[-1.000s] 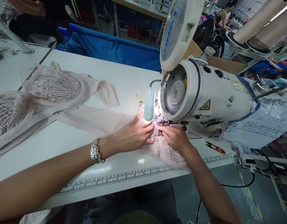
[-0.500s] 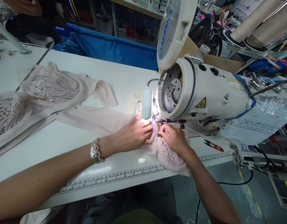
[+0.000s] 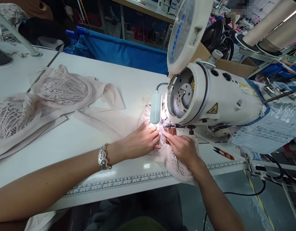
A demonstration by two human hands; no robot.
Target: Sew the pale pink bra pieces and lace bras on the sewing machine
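Note:
A pale pink lace bra (image 3: 178,164) lies under the head of a white sewing machine (image 3: 220,93), its near cup hanging over the table edge. My left hand (image 3: 148,138) is closed on the lace just left of the needle area, fingers bent and pressed together. From the right, my right hand (image 3: 183,148) reaches in with thumb and index finger stretched to the fabric edge, pinching it near the needle. A small lamp (image 3: 155,108) shines on this spot, and the glare hides the needle and the exact stitching point.
More pale pink bra pieces (image 3: 63,88) spread across the left of the white table (image 3: 90,163). A printed ruler (image 3: 131,180) runs along its front edge. Red-handled thread snips (image 3: 223,154) lie at the right. Behind the table hangs a blue cloth bin (image 3: 124,51); another person's arm (image 3: 40,9) shows far left.
My right hand's fingers have gone from a curled pinch to a straighter reach toward the needle. My left hand stays on the lace. The whole view has shifted slightly.

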